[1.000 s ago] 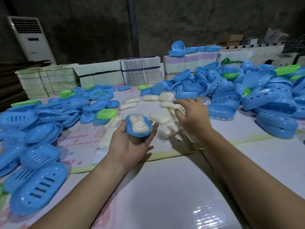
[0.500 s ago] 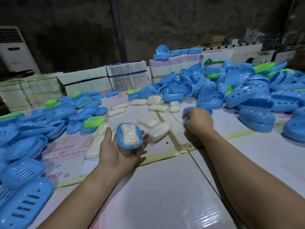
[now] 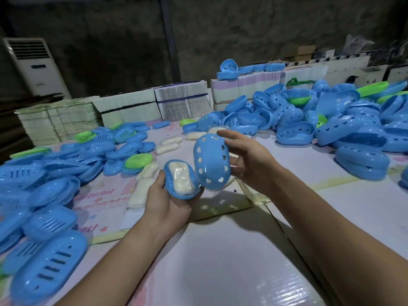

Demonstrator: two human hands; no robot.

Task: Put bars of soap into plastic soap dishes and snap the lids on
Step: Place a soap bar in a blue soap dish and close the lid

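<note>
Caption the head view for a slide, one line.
Left hand holds a blue dish with soap inside; right hand brings a perforated blue lid beside it.

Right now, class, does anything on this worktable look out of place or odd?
Mostly no: it is a busy packing table. One oddity: a few green dishes sit among heaps of blue ones. The left hand holds a dish with soap; the right hand holds the lid beside it, not yet on.

Dark rough concrete wall [image 3: 242,29] at far side. Tall white floor-standing air conditioner [image 3: 33,65] far left. Dark vertical metal post [image 3: 170,40] centre. Dim light.
</note>
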